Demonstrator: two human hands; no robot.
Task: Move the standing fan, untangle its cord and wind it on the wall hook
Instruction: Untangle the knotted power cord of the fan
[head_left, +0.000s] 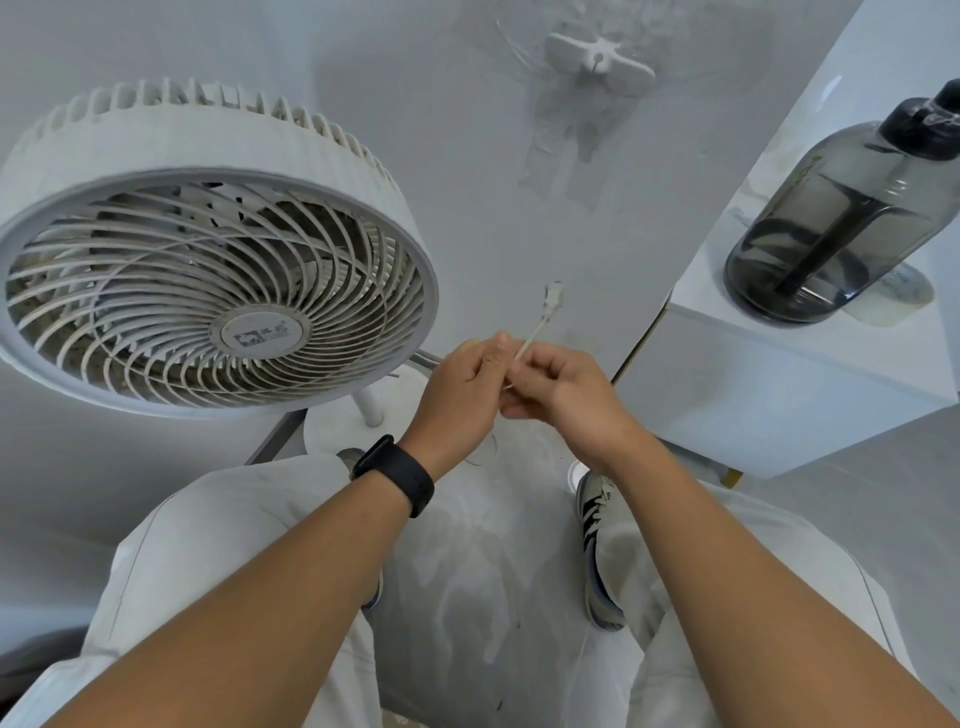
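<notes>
White, thin plastic cord (531, 347) sits pinched between our left hand (464, 383) and right hand (558, 387), its plug end pointing far toward the white wall hook (598, 61); the round white grille fan (208, 270) stands left. Tugging could tighten any knot.

White fan (208, 291) tilted, left; thin cord (532, 338) (plug (554, 297) up) pinched, possibly tangled; hook (598, 61) bare.

A dark bottle (841, 208) stands on what looks like a white cabinet (779, 384).
</notes>
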